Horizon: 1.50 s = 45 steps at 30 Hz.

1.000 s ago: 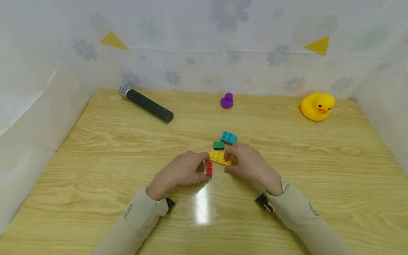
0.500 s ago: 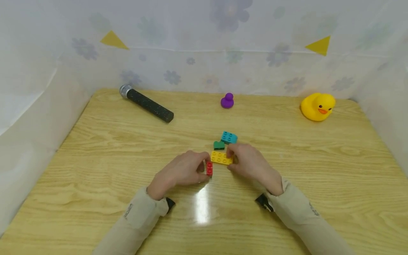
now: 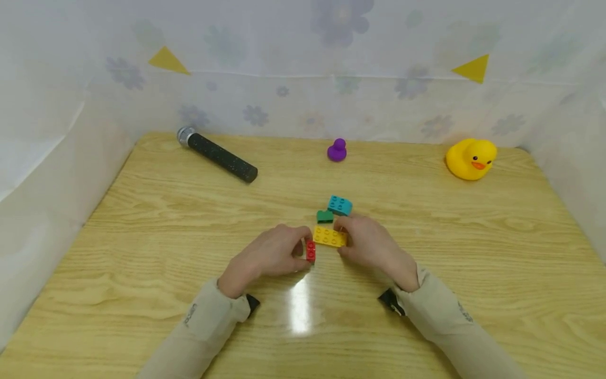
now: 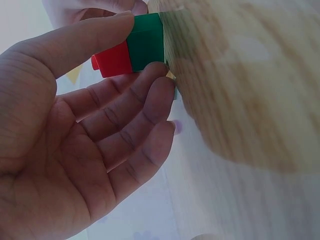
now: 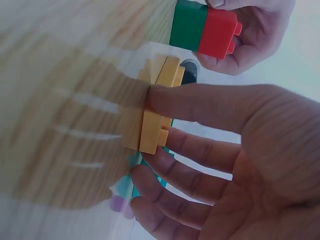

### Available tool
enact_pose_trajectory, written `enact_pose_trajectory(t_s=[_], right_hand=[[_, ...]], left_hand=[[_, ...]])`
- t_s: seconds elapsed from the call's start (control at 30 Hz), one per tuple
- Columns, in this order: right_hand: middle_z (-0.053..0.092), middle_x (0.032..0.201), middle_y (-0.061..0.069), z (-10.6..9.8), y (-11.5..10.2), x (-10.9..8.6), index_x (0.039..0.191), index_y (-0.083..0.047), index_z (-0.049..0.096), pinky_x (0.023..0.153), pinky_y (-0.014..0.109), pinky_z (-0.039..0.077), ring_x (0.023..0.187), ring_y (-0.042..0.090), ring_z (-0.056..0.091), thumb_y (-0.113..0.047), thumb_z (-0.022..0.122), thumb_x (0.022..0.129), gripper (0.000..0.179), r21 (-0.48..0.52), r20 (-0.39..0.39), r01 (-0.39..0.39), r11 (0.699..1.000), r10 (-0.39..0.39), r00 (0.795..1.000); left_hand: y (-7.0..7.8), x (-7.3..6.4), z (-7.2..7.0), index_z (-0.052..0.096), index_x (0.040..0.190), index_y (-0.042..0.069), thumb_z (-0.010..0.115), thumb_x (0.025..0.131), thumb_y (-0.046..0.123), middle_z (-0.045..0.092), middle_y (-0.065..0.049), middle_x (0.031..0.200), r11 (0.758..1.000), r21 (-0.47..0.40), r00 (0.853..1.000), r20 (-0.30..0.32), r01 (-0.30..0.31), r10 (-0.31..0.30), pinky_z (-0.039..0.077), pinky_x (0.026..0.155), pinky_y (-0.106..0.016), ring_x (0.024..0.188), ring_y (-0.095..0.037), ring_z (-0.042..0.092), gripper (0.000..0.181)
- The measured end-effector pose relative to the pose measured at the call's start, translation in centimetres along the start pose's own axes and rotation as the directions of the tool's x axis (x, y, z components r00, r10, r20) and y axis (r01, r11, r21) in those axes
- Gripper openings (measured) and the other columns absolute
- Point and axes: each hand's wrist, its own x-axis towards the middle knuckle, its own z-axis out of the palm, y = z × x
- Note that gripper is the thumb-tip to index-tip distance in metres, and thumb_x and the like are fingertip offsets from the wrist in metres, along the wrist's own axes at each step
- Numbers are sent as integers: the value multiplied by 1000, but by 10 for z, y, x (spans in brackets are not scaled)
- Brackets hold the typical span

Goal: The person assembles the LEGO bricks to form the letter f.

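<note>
In the head view my left hand (image 3: pixel 272 250) pinches a red toy brick (image 3: pixel 310 251) from both ends. The left wrist view shows this red brick stacked on a green brick (image 4: pixel 146 42), standing on the table. Just to the right, my right hand (image 3: pixel 374 241) grips the right end of a yellow eight-stud brick (image 3: pixel 326 237) between thumb and fingers. That yellow brick lies flat, studs up, close beside the red one. Behind it sit a small green brick (image 3: pixel 324 217) with a notched top and a turquoise brick (image 3: pixel 339 204) with a sloped end.
A black microphone (image 3: pixel 220 156) lies at the back left of the wooden table (image 3: pixel 142 252). A small purple duck (image 3: pixel 337 151) stands at the back middle, a larger yellow duck (image 3: pixel 470 159) at the back right. Flowered white cloth (image 3: pixel 284 110) surrounds the table's back and sides.
The yellow brick has turned slightly and slid a little toward the person under the right hand. The left hand and the red brick have stayed put.
</note>
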Motion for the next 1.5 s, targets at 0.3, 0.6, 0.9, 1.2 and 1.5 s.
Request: enact_pose_trajectory(t_s=[0.3,0.6,0.9,1.2,1.5], right_hand=[[60,98,7,1,-1,-1,108,-6,63,74,38,48,79,19,54,-21,79,78,38,6,20,-21,1000,21,1000],[60,91,5,2,-1,-1,104,-4,65,70,35,47,76,18,53,-14,76,76,32,20,-4,-35,999,36,999],[64,98,10,-3,-1,-2,115,0,64,74,38,48,79,19,55,-17,75,76,44,25,-46,12,1000,-11,999],[66,103,11,-11,1,-5,115,1,65,69,35,49,83,25,58,-11,76,75,44,135,-186,82,988,-56,981],[67,102,9,-15,6,-4,114,-1,65,69,43,52,83,24,61,-4,78,74,41,223,-325,326,919,-245,913]], left_hand=[[1,0,0,60,104,12,76,83,24,58,6,77,1000,-4,1000,6,7,-7,45,64,-29,67,-10,53,30],[0,0,1,60,105,12,77,82,24,58,6,77,1000,-10,1000,-6,8,-8,45,64,-29,67,-10,53,31],[-1,0,2,60,109,11,76,82,25,59,5,79,1000,-7,1000,-7,10,-10,46,65,-29,69,-9,54,35],[-4,1,0,60,109,10,76,83,23,61,2,83,1000,-27,1000,-11,14,-15,47,68,-29,72,-10,55,34],[-12,1,-3,60,109,6,77,82,17,64,-2,89,990,-138,1000,-15,-21,19,48,73,-28,80,-13,57,33]])
